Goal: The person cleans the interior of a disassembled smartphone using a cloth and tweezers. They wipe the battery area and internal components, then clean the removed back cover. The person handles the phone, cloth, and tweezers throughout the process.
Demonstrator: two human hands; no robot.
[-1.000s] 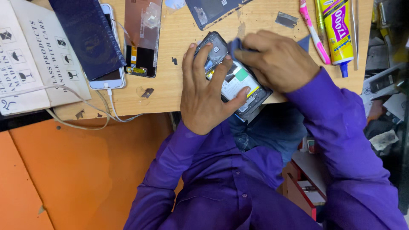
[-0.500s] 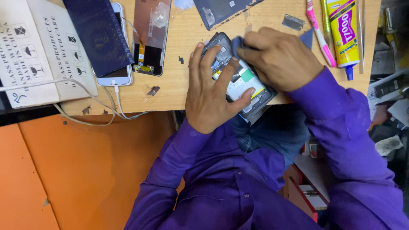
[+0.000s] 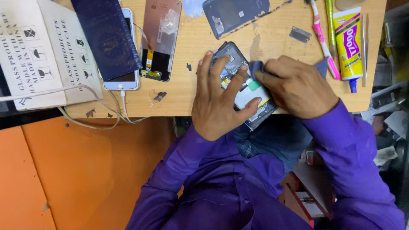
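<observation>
An opened black phone (image 3: 238,70) with its back off lies at the front edge of the wooden table (image 3: 191,98), its inner parts and a white and green patch showing. My left hand (image 3: 219,100) lies flat over it, fingers spread, pinning it down. My right hand (image 3: 298,87) pinches a small blue-grey cloth (image 3: 255,67) and presses it on the phone's upper right edge. Both sleeves are purple.
A white phone (image 3: 123,79) on a cable lies under a dark blue booklet (image 3: 106,38). Beside it sit a rose-coloured screen panel (image 3: 161,38), a dark back cover (image 3: 234,15), a yellow glue tube (image 3: 350,42), a pink toothbrush (image 3: 321,40), tweezers (image 3: 366,47) and two cardboard boxes (image 3: 38,55).
My right hand has slid the cloth slightly along the phone's edge. My left hand keeps its hold on the phone. The view has shifted a little.
</observation>
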